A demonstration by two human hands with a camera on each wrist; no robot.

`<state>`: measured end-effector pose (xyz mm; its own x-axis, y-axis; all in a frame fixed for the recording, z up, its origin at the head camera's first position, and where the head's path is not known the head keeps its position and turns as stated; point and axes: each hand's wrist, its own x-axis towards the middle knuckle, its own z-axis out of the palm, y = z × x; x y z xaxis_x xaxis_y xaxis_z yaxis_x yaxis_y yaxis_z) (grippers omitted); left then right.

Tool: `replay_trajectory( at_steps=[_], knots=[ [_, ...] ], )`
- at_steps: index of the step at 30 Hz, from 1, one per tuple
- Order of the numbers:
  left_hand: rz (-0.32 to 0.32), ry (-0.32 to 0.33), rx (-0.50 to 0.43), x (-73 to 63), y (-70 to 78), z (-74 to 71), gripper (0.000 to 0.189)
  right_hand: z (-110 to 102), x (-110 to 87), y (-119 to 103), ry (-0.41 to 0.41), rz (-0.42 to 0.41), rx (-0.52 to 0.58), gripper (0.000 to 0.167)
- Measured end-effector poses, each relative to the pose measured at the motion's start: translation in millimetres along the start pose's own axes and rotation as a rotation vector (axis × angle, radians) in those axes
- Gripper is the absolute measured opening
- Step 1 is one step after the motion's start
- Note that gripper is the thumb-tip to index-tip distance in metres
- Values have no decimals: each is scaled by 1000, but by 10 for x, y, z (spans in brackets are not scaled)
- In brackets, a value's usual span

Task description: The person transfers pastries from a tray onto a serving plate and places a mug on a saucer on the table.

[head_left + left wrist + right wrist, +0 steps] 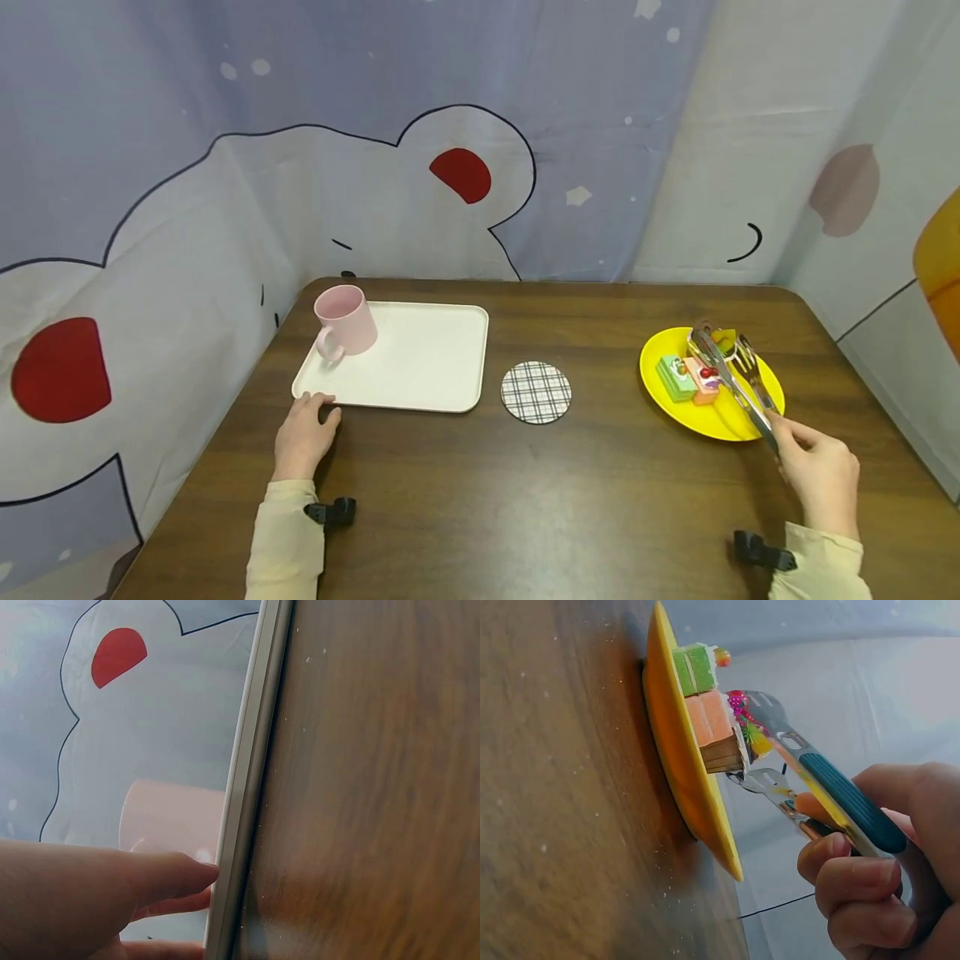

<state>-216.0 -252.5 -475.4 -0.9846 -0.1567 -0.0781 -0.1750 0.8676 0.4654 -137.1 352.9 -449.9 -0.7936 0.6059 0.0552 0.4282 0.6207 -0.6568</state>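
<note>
Tabletop; tongs (731, 379) tips-away, over plate (678, 408)

Tongs (731, 379): metal, teal-handled, gripped in the right hand (821, 475), tips over the yellow plate (720, 421) beside the orange cake slice (702, 382).
Tray (420, 367): pale, flat on the table; left hand (303, 437) touches its near edge.

Shiny metal tongs (731, 379), glossy wood table (525, 492)
</note>
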Motion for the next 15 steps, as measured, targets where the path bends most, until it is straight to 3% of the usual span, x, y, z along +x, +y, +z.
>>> replay_trajectory(
  at_steps=[10, 15],
  knots=[
    [-4, 1, -6, 7, -4, 3, 41, -7, -12, 20, 82, 58, 90, 49],
    [2, 6, -4, 1, -9, 10, 40, 39, -28, -18, 185, -14, 179, 40]
  ],
)
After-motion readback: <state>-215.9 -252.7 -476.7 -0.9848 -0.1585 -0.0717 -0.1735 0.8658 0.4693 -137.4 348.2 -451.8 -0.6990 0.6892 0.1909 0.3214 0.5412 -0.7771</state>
